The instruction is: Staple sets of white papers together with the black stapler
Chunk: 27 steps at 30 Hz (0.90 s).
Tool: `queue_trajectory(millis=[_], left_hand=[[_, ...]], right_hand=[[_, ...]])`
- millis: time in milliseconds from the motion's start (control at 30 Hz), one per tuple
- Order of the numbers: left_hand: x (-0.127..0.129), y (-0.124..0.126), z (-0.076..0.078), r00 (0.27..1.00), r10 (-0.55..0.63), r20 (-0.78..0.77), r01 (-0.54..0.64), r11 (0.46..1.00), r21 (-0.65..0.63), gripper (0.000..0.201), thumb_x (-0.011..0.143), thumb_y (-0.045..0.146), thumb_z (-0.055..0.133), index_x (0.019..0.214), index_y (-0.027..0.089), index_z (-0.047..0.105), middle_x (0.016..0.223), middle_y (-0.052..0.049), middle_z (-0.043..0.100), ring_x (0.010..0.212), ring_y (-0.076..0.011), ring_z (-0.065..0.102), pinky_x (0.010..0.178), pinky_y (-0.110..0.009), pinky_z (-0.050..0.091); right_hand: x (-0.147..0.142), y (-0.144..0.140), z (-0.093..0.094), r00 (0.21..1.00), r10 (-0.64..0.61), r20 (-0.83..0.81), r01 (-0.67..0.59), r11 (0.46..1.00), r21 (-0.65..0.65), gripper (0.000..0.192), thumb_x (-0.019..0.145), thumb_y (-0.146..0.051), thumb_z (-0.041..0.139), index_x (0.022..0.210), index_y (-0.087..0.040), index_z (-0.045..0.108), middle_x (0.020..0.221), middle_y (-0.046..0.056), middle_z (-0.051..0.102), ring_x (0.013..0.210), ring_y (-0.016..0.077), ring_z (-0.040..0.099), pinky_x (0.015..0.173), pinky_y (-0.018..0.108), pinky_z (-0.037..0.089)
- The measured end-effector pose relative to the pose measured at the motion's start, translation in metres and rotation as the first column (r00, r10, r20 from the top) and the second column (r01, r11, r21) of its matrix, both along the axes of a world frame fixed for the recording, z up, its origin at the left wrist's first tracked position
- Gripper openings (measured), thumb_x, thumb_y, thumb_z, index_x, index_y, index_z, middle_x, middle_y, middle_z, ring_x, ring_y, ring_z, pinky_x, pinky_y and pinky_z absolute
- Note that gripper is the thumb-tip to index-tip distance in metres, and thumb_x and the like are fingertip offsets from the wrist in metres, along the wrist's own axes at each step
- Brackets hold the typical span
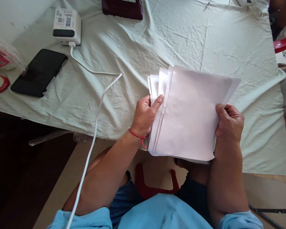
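A stack of white paper sheets (190, 114) is held between my two hands, over the front edge of the cloth-covered table. My left hand (146, 114) grips the stack's left side, its thumb lying on top and the fingers hidden beneath. The sheets fan out a little there, with several edges showing. On the right side, my right hand (230, 121) pinches the sheets near the edge between thumb and curled fingers. The top sheet looks blank. A red braided cord circles my left wrist.
A pale cloth (124, 105) covers the table in wrinkles. At the left lie a black phone (39, 73), a white power bank (66, 27) and a red ring (0, 84). A white cable (96, 117) runs from the power bank across my left arm. A dark maroon case (122, 9) stands at the back.
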<state>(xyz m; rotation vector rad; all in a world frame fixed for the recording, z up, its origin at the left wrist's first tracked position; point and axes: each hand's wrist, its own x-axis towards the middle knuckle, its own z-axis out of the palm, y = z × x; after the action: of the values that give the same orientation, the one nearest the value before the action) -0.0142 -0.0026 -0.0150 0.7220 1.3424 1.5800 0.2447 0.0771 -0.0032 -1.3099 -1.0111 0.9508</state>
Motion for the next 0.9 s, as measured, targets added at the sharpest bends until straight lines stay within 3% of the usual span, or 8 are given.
queue_trajectory(millis=[167, 533, 700, 900], left_hand=[[0.003, -0.0031, 0.0025, 0.995, -0.07, 0.069, 0.071, 0.997, -0.023, 0.047, 0.073, 0.064, 0.098, 0.085, 0.02, 0.084, 0.09, -0.005, 0.083, 0.088, -0.0214, 0.076, 0.082, -0.034, 0.062], [0.0034, -0.0011, 0.0042, 0.992, -0.04, 0.117, 0.037, 0.999, 0.02, 0.044, 0.072, 0.056, 0.101, 0.097, 0.021, 0.089, 0.102, -0.007, 0.088, 0.111, -0.0275, 0.081, 0.107, -0.041, 0.063], [0.0031, -0.0015, 0.0037, 0.996, -0.045, 0.079, 0.043, 0.999, 0.028, 0.043, 0.077, 0.057, 0.097, 0.097, 0.02, 0.088, 0.099, -0.007, 0.086, 0.113, -0.0283, 0.08, 0.105, -0.04, 0.063], [0.0021, -0.0033, 0.0033, 0.999, -0.049, 0.01, 0.049, 0.999, -0.007, 0.042, 0.081, 0.062, 0.093, 0.087, 0.021, 0.086, 0.094, -0.005, 0.086, 0.096, -0.0241, 0.08, 0.089, -0.035, 0.063]], right_hand=[[-0.0001, -0.0006, 0.0003, 1.0, 0.011, 0.016, -0.011, 1.0, 0.009, 0.021, 0.071, -0.029, 0.094, 0.081, -0.018, 0.079, 0.082, 0.001, 0.074, 0.075, 0.0127, 0.06, 0.072, 0.028, 0.054], [0.0093, 0.0052, -0.0028, 0.993, -0.115, 0.0, 0.115, 0.993, -0.004, 0.023, 0.07, -0.029, 0.094, 0.078, -0.019, 0.075, 0.074, -0.003, 0.068, 0.071, 0.01, 0.058, 0.07, 0.024, 0.054], [0.0051, 0.0025, 0.0017, 0.995, -0.098, -0.009, 0.098, 0.995, -0.021, 0.026, 0.065, -0.03, 0.096, 0.076, -0.018, 0.075, 0.073, -0.002, 0.068, 0.068, 0.0098, 0.057, 0.065, 0.023, 0.053], [0.0004, 0.0007, 0.0015, 0.998, -0.054, -0.013, 0.053, 0.997, -0.047, 0.025, 0.066, -0.03, 0.095, 0.076, -0.016, 0.077, 0.073, -0.001, 0.07, 0.067, 0.0093, 0.057, 0.063, 0.023, 0.05]])
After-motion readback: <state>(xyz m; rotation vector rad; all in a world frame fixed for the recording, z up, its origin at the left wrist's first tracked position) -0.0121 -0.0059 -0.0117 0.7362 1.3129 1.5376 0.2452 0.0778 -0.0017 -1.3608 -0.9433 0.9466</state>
